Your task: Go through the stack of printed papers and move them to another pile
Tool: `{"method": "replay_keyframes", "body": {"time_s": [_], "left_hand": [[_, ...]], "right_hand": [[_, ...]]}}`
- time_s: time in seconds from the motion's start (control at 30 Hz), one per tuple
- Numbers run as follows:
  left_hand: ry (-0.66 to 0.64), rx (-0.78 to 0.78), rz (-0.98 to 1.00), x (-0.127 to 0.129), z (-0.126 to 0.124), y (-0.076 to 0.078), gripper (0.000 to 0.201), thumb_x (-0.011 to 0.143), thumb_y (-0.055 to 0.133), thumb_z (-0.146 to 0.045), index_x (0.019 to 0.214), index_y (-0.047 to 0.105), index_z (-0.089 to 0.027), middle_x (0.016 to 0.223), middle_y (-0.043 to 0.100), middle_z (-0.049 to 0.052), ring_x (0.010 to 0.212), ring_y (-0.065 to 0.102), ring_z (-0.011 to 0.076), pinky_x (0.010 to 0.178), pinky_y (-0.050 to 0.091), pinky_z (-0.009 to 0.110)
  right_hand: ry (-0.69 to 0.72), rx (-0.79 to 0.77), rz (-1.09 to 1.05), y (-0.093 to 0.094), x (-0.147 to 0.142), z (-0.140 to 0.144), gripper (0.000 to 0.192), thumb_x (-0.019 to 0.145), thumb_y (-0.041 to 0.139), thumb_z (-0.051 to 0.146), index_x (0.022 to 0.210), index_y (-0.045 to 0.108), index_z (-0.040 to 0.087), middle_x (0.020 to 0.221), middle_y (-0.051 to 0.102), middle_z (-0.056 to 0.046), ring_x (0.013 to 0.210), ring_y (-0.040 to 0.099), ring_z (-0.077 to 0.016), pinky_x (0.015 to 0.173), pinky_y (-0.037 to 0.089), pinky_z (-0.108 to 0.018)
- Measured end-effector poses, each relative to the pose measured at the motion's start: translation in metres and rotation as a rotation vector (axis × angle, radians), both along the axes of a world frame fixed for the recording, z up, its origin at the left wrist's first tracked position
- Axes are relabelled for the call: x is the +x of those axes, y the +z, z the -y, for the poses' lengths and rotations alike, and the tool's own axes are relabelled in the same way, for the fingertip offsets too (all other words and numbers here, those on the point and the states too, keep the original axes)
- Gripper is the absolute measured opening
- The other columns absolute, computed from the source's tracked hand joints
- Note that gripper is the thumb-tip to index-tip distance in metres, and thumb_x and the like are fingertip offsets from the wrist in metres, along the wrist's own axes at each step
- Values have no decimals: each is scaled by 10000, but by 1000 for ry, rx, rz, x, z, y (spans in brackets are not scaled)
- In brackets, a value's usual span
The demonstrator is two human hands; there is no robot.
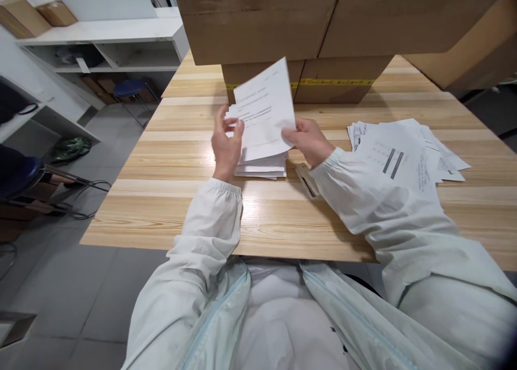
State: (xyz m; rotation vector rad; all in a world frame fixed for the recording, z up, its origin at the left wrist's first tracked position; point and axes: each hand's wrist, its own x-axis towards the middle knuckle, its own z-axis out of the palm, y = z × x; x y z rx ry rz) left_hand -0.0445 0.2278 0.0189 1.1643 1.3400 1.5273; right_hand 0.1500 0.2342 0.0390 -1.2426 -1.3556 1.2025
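A printed white sheet point(269, 111) is tilted up above a stack of papers point(262, 168) on the table. My right hand point(310, 138) pinches the sheet's lower right corner between thumb and fingers. At the left edge of the sheet is my left hand point(228, 141), its thumb and fingers curved and apart, with nothing visibly gripped. Just below my right wrist lies a small stapler-like object point(307, 180), partly covered by the sleeve. A loose, fanned pile of printed papers point(398, 149) rests to the right, partly behind my right forearm.
Large cardboard boxes point(266, 20) are stacked at the back of the wooden table point(161, 197). Another carton point(464, 47) stands at the far right. On the left are white shelves point(109, 33), a blue stool point(131, 87) and cables point(86, 197) on the floor.
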Motion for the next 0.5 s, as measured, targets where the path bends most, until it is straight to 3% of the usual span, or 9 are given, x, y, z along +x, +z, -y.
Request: {"method": "replay_keyframes", "body": {"time_s": [0.1, 0.17, 0.27, 0.4, 0.5], "left_hand": [[107, 184, 5, -11, 26, 13, 765, 786, 822, -475, 1451, 467, -346, 1367, 613, 71, 1309, 567, 218, 981, 509, 293], [-22, 154, 60, -10, 51, 14, 733, 774, 804, -551, 1409, 516, -324, 1312, 648, 81, 1295, 586, 232, 984, 518, 324], [-268, -2, 154, 4, 88, 4, 622, 724, 798, -633, 1211, 667, -268, 1106, 739, 81, 1121, 675, 245, 927, 554, 360], [-254, -38, 166, 28, 127, -9, 362, 687, 846, -555, 870, 756, -256, 926, 767, 39, 959, 690, 233, 904, 550, 378], [-226, -21, 125, 40, 143, -13, 262, 708, 837, -517, 798, 758, -284, 859, 752, 13, 888, 676, 227, 854, 544, 376]], "right_hand": [[-19, 209, -37, 4, 25, 53, 176, 864, 705, 303, 1020, 756, 241, 1045, 761, -47, 1051, 701, -253, 986, 559, -443], [-56, 244, -34, -6, 39, 92, 217, 871, 720, 398, 1052, 765, 286, 1077, 769, -41, 1066, 706, -265, 991, 560, -456], [-78, 222, -25, -38, 50, 140, 260, 883, 704, 487, 1061, 779, 313, 1093, 784, -41, 1073, 717, -285, 1002, 557, -494], [-68, 146, -35, -72, 53, 169, 282, 847, 725, 534, 1031, 790, 330, 1104, 794, -32, 1053, 736, -292, 999, 563, -517], [-129, 138, -68, -73, 56, 175, 278, 796, 771, 531, 993, 790, 336, 1077, 801, -41, 1036, 744, -301, 986, 571, -532]]}}
